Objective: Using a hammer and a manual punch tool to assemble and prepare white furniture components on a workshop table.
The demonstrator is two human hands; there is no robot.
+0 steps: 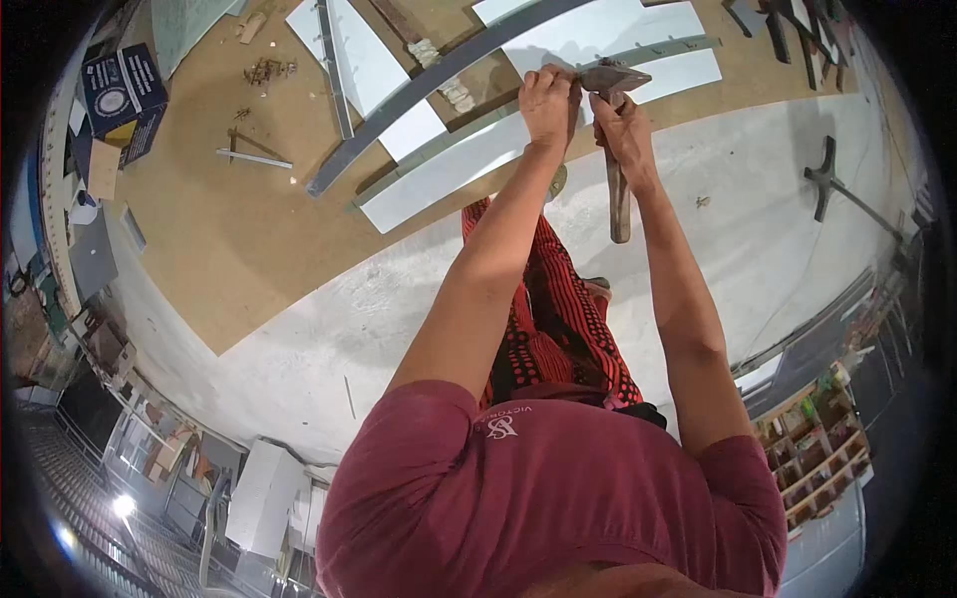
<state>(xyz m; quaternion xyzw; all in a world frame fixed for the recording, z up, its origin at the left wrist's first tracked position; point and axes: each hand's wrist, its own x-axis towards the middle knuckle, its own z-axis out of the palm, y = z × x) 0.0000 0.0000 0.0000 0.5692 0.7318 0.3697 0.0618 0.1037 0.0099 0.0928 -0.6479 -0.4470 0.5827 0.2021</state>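
**Two hands at a nail, hammer head resting low**

Two bare hands meet at about one o'clock in the view, past the red patterned cloth (558, 319) over the person's legs. The right hand (623, 130) is closed around the hammer (616, 149) high on its wooden handle, close under the metal head. The hammer's long axis runs roughly six to twelve o'clock, handle end toward the person, head at the far end, lying crosswise and pointing from nine to three. The left hand (546, 100) is pinched shut on something small beside the hammer head (probably a nail, too small to tell).

Under both hands lies a long white panel (439, 174) with a grey strip (419, 85) crossing it from eight to one o'clock. Nails stand proud along the panel edges farther off, so the fixing looks partly done, with this point unfinished. At ten o'clock, a blue carton (125, 95) sits on the brown board (229, 239).
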